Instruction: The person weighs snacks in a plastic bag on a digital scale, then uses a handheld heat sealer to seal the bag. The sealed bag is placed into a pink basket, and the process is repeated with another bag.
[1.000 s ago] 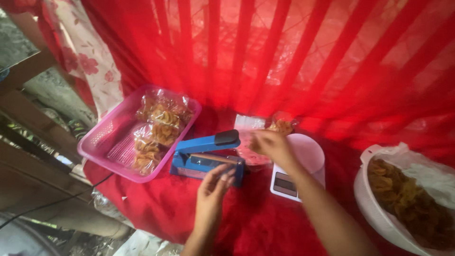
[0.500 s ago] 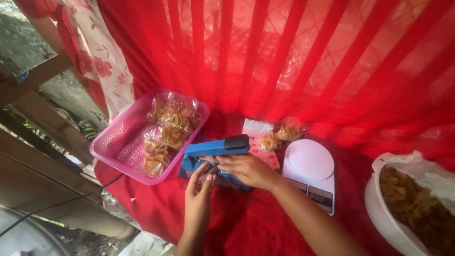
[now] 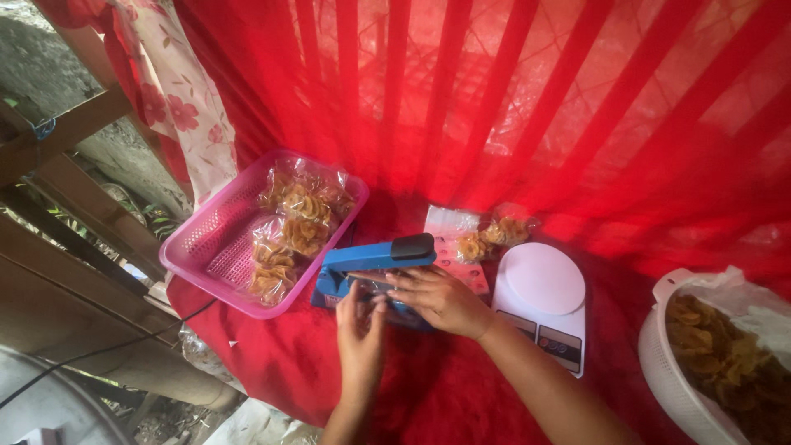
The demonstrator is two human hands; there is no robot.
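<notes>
A blue heat sealer [image 3: 375, 257] with a black handle end sits on the red cloth, its arm raised. My left hand [image 3: 360, 330] and my right hand [image 3: 439, 298] meet at its front edge, fingers pinching what looks like a clear plastic bag [image 3: 375, 286] under the arm; the bag itself is mostly hidden. Behind the sealer lies a filled clear bag of golden fried snacks [image 3: 494, 235].
A pink basket [image 3: 206, 239] at the left holds sealed snack bags. A white kitchen scale [image 3: 544, 288] stands right of the sealer. A white colander [image 3: 671, 387] of loose snacks is at the far right. A red striped curtain hangs behind. A black cable [image 3: 99, 354] trails off the left.
My right hand has come down from beside the scale to the sealer's front. Both hands now meet under the raised arm. The view has shifted slightly.
</notes>
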